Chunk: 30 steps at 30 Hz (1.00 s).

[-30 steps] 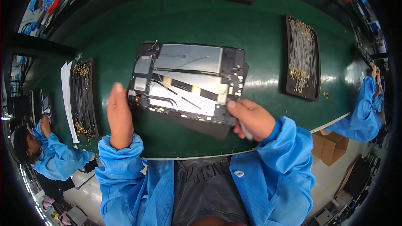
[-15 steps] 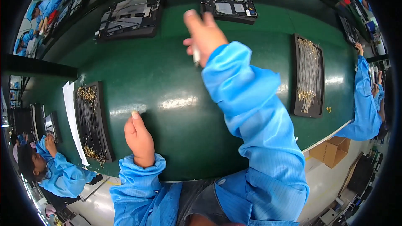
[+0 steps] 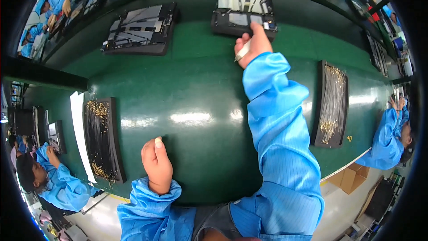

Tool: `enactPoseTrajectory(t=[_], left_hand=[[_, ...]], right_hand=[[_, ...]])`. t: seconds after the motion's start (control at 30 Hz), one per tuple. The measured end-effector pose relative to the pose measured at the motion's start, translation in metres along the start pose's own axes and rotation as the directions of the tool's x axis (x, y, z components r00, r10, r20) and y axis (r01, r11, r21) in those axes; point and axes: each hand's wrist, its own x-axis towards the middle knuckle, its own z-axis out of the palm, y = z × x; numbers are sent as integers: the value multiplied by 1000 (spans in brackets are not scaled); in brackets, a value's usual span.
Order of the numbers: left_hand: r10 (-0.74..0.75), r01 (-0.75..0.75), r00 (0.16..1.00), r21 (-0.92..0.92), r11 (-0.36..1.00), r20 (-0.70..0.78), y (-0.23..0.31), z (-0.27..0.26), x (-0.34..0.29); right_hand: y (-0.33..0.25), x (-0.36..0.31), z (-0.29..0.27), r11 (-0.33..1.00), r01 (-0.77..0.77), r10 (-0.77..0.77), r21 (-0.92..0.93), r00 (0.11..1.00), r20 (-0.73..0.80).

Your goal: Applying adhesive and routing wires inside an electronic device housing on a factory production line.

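Observation:
My right hand [image 3: 256,47] reaches to the near edge of an opened tablet-like device [image 3: 238,19] at the far side of the bench. Its thumb lies over the device's near right part, and a slim white object [image 3: 243,52] is tucked in the curled fingers; its kind is unclear. The device shows pale panels and dark strips, and rests on a black tray. Closer to me, my left hand [image 3: 157,163] hovers above the green bench with curled fingers and the thumb pressed on the index finger. Whatever it may hold is hidden.
Another opened device [image 3: 140,27] lies at the far left. Black trays of thin cables with gold-coloured ends stand left [image 3: 117,151] and right [image 3: 317,129]. White sheets [image 3: 78,125] lie by the left tray. Co-workers sit at both sides; a cardboard box [image 3: 350,178] is at lower right.
My right hand has moved right, from left of the far device to its near edge. The view has shifted so that the bench appears lower. My left hand stays curled.

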Motion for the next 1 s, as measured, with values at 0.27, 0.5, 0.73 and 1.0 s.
enactPoseTrajectory(t=[0.27, 0.5, 0.73, 1.0], left_hand=[[-199, 730, 667, -684, -23, 718, 65, 4, 4], [-214, 710, 684, -704, -28, 698, 53, 4, -10], [-231, 624, 692, -406, 668, 684, 29, -29, 3], [374, -131, 909, 722, 680, -186, -29, -78, 52]], right_hand=[[88, -177, -108, 737, -363, 613, -569, 714, 339], [93, -224, -156, 327, 358, 685, -874, 548, 481], [103, -233, -185, 203, 514, 871, -833, 294, 394], [120, -235, -183, 317, 387, 633, -866, 593, 497]])
